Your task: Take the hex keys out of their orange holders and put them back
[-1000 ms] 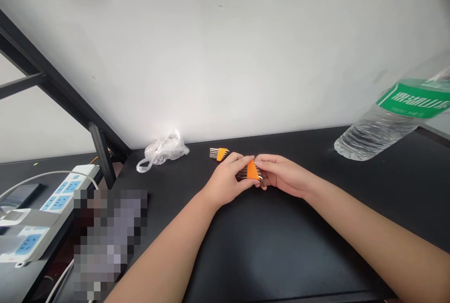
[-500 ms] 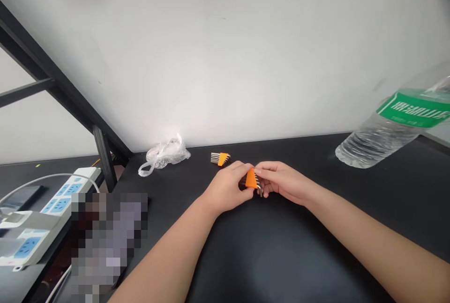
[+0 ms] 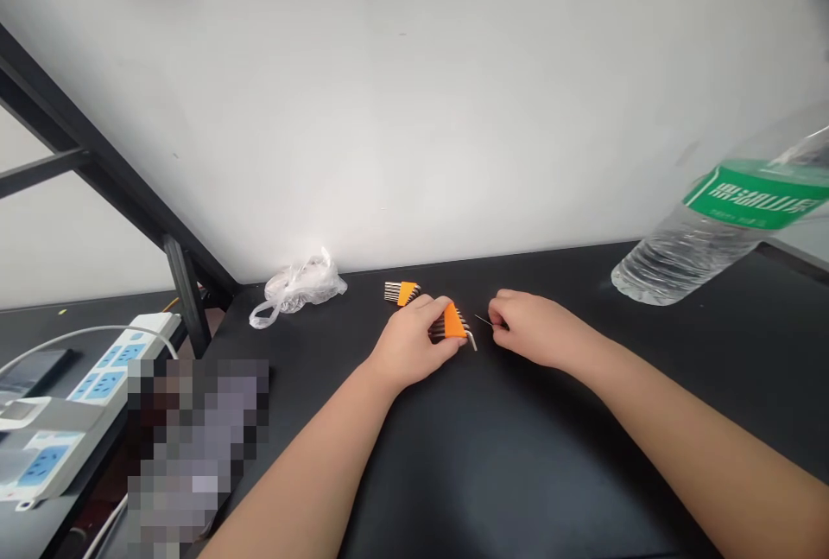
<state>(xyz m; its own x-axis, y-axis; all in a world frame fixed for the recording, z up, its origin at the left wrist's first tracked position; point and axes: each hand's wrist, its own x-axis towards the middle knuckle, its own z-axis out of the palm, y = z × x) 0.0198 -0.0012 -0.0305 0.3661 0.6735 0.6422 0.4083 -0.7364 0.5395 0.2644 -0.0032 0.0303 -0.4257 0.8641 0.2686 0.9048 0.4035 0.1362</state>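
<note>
- From where I stand, the left hand [image 3: 409, 341] has an orange holder [image 3: 455, 321] of bent metal hex keys pinched between thumb and fingers, its grip closed on it over the middle of the black table [image 3: 550, 455].
- One bent key end [image 3: 472, 340] pokes out past the holder's near right corner, angled toward the person.
- The right hand [image 3: 534, 326], just to the right and apart from the holder, has its fingertips closed in a narrow grip on a thin metal piece [image 3: 483, 319], which points left toward the holder.
- Just beyond the left hand, a second orange holder [image 3: 407, 293] lies on the table, its row of metal keys pointing left.
- Over to the left, near the wall [image 3: 414, 110], sits a crumpled clear plastic bag [image 3: 303, 284]; I can't make out what is inside.
- On the far right, a big clear bottle [image 3: 705, 222] with a green label appears tilted in this view.
- At the left edge, beyond the black metal frame [image 3: 185, 291], lies a white power strip [image 3: 110, 373] with blue sockets, and a pale cable [image 3: 84, 330] arches over it.
</note>
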